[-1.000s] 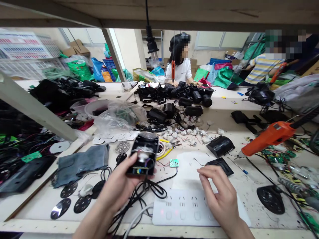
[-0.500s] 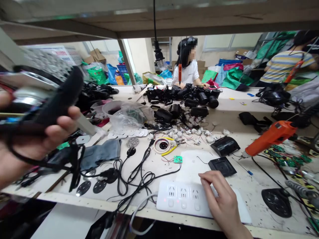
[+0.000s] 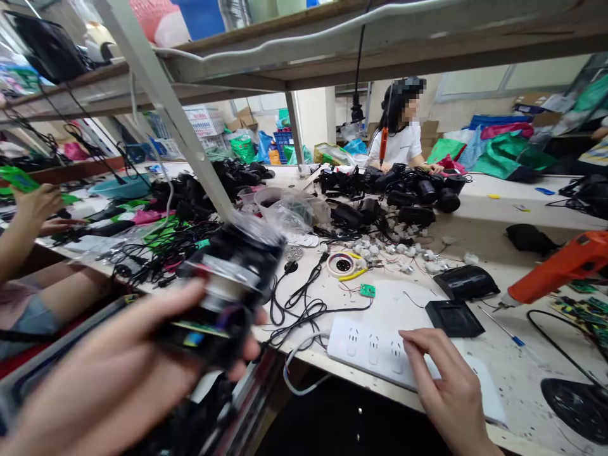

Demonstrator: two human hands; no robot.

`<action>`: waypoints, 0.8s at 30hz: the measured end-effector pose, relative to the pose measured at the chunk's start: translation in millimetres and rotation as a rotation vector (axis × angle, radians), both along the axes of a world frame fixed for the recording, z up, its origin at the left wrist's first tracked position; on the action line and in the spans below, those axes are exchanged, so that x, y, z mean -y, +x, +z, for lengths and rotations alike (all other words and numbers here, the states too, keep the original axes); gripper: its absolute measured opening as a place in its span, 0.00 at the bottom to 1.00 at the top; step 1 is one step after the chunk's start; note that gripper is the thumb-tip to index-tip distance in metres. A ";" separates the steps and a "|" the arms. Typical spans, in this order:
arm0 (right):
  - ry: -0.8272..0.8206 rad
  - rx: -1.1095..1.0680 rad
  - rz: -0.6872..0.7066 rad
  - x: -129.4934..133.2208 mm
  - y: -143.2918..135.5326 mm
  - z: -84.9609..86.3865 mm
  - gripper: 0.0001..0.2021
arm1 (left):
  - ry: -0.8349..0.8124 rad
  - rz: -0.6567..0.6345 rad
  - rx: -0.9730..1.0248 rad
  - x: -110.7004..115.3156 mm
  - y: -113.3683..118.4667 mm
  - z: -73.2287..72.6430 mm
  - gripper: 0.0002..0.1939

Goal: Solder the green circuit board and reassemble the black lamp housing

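Note:
My left hand (image 3: 142, 342) is shut around an opened black plastic housing (image 3: 251, 266), blurred by motion, with a silvery motor-like cylinder (image 3: 223, 288) and a circuit-board edge showing inside. It is raised in front of the bench edge. My right hand (image 3: 446, 380) rests over the right part of a white power strip (image 3: 342, 339); its fingers are curled and thumb and forefinger meet, with nothing visible between them. Beyond that hand lie a black rectangular cover (image 3: 453, 318) and a curved black shell (image 3: 465, 280). A small green circuit board (image 3: 367, 290) lies behind the strip.
An orange electric screwdriver (image 3: 555, 269) is at the right, near a thin screwdriver (image 3: 506, 330). Pliers with yellow handles (image 3: 354, 276), a tape roll (image 3: 341, 266), black cables (image 3: 304, 316) and small white motors (image 3: 380, 250) cover the bench. A metal post (image 3: 180, 126) stands left. Co-workers sit left and opposite.
The view has swung left. My left hand has brought the housing lower and toward the middle, turning it. My right hand has stayed at the power strip.

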State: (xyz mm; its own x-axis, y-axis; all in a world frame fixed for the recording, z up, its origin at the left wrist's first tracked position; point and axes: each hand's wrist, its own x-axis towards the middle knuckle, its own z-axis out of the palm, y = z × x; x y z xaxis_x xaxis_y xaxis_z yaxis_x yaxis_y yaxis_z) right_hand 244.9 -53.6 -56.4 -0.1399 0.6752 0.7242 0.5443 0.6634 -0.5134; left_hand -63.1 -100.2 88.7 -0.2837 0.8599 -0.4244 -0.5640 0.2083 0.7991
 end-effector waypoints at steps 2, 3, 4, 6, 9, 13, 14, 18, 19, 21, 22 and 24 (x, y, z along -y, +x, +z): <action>-0.018 0.014 -0.005 4.5 2.1 -2.8 0.07 | -0.129 -0.232 0.035 5.0 17.5 -23.2 0.12; -0.027 0.022 -0.008 5.9 2.8 -3.9 0.07 | -0.153 -0.289 0.062 5.6 25.0 -37.2 0.11; -0.030 0.030 -0.011 6.7 3.0 -4.8 0.07 | -0.175 -0.307 0.090 5.7 30.9 -51.5 0.11; -0.032 0.045 -0.005 6.3 1.7 -5.6 0.07 | -0.166 -0.254 0.101 6.1 37.2 -77.3 0.13; -0.032 0.067 0.031 1.7 -5.1 -5.1 0.06 | -0.153 -0.147 0.122 7.5 35.3 -103.1 0.16; -0.043 0.107 0.117 -6.4 -21.3 -2.7 0.07 | -0.145 -0.126 0.155 7.2 28.3 -115.4 0.15; -0.050 0.115 0.136 -8.0 -25.8 -1.7 0.07 | -0.145 -0.138 0.157 6.6 27.7 -115.8 0.15; -0.067 0.116 0.153 -13.0 -38.2 1.2 0.07 | -0.147 -0.247 0.193 3.1 33.7 -111.3 0.16; -0.073 0.116 0.148 -13.8 -38.7 0.8 0.07 | -0.156 -0.296 0.224 1.8 37.5 -109.0 0.17; -0.098 0.120 0.138 -13.4 -35.9 -2.1 0.07 | -0.163 -0.397 0.320 -1.9 48.1 -103.7 0.18; -0.127 0.123 0.134 -11.8 -33.2 -4.7 0.07 | -0.148 -0.435 0.375 -4.5 54.6 -100.8 0.17; -0.187 0.104 0.139 -5.6 -28.0 -12.0 0.08 | -0.068 -0.495 0.451 -11.9 68.9 -94.6 0.16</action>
State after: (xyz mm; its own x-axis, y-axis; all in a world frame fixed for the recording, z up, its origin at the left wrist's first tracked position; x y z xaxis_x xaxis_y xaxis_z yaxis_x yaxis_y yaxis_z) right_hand 216.9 -48.0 -68.3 -0.3080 0.7654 0.5651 0.5107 0.6342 -0.5805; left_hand 5.9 -88.3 -5.9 0.3550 0.8099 -0.4670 -0.6643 0.5700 0.4835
